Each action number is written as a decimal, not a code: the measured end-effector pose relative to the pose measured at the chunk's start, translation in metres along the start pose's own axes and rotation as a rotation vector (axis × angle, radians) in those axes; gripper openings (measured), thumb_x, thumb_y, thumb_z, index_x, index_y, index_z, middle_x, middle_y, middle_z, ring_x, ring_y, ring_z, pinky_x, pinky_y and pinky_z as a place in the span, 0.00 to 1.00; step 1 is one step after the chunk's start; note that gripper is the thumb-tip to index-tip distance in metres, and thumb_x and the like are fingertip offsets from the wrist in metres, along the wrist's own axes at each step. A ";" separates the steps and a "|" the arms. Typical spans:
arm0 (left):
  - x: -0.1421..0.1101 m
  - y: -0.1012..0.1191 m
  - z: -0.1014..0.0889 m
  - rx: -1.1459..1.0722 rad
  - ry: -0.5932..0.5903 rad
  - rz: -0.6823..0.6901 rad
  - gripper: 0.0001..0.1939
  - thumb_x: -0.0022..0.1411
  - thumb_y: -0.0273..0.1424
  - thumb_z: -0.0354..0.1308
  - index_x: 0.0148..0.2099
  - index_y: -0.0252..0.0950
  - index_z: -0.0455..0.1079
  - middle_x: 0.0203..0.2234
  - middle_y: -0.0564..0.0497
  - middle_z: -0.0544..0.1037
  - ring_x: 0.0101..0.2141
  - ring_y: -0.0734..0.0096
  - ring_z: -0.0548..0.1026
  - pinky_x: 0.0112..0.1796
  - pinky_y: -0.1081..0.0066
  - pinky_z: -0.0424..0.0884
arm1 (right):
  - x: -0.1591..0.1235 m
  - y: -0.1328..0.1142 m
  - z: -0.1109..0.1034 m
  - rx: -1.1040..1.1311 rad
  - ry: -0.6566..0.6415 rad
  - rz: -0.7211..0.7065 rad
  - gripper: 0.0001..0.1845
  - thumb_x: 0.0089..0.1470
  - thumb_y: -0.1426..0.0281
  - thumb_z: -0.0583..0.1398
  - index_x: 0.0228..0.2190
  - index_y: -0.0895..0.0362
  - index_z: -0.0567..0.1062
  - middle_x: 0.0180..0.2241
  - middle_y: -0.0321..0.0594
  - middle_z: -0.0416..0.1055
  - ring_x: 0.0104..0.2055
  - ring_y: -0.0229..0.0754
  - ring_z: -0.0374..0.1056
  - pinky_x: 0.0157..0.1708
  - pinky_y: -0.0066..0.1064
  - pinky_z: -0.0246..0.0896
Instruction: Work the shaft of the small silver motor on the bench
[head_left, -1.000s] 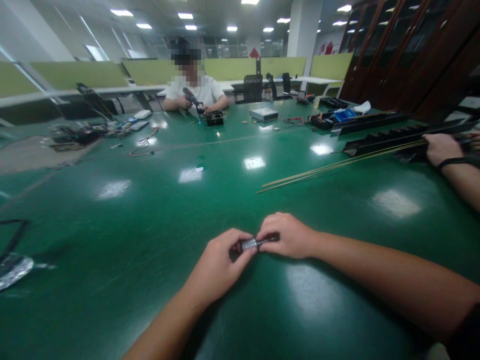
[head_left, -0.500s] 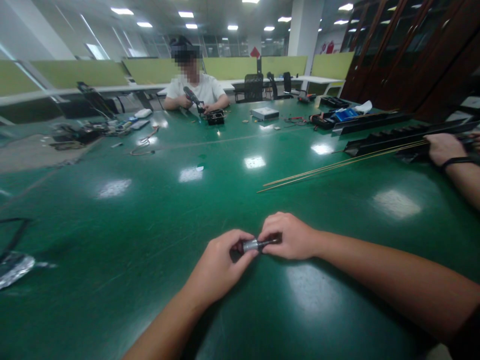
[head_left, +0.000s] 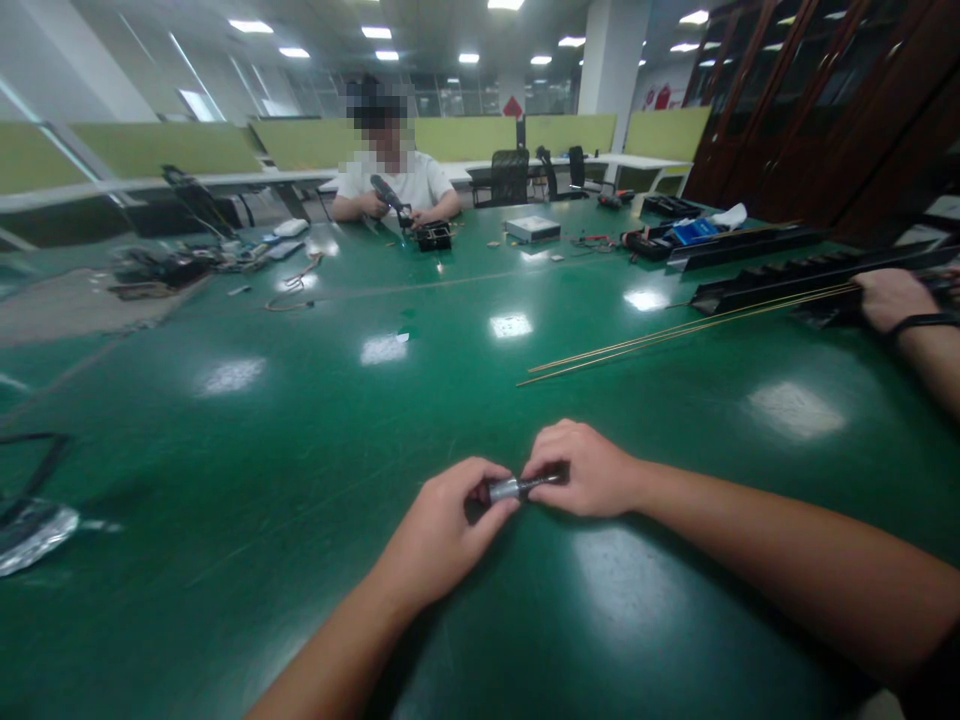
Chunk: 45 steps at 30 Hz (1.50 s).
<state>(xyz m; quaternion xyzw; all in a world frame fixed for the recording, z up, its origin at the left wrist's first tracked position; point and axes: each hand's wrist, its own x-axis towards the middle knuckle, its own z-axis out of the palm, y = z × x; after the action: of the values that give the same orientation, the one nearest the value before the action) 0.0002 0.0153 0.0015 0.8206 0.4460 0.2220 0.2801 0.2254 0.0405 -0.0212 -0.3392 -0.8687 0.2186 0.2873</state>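
Observation:
My left hand (head_left: 442, 525) and my right hand (head_left: 585, 468) meet low over the green table (head_left: 225, 470), each pinching one end of a small silver metal cylinder (head_left: 508, 489) with a dark tip. The fingers of both hands are curled closed around it. Most of the part is hidden inside my fingers. Both forearms rest near the table's front edge.
Thin brass rods (head_left: 675, 330) lie across the table to the right, ending at long black rails (head_left: 795, 272) where another person's hand (head_left: 892, 297) rests. A seated person (head_left: 390, 180) works with a tool at the far side. Cables and clutter (head_left: 180, 265) sit far left; a foil-like object (head_left: 34, 530) lies near left.
Both hands stay on the small cylinder with almost no motion. The view has shifted very slightly.

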 end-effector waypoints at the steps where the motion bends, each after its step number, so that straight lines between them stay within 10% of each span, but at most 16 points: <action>1: 0.000 0.000 0.000 -0.001 0.000 0.003 0.07 0.63 0.32 0.60 0.44 0.40 0.74 0.33 0.53 0.78 0.33 0.68 0.75 0.36 0.70 0.69 | 0.000 0.000 0.000 -0.001 0.000 0.003 0.05 0.49 0.70 0.66 0.32 0.56 0.80 0.30 0.37 0.77 0.35 0.40 0.71 0.41 0.33 0.59; 45: -0.002 -0.004 -0.007 0.081 0.073 -0.016 0.08 0.64 0.34 0.59 0.44 0.38 0.75 0.33 0.50 0.79 0.32 0.66 0.76 0.35 0.68 0.71 | 0.001 0.019 -0.022 -0.115 0.022 0.223 0.05 0.46 0.75 0.64 0.30 0.58 0.79 0.28 0.37 0.74 0.30 0.37 0.67 0.34 0.29 0.59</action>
<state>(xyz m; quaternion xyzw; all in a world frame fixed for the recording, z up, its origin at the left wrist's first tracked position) -0.0079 0.0171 0.0033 0.8191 0.4710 0.2313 0.2318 0.2476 0.0585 -0.0154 -0.4521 -0.8334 0.1951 0.2508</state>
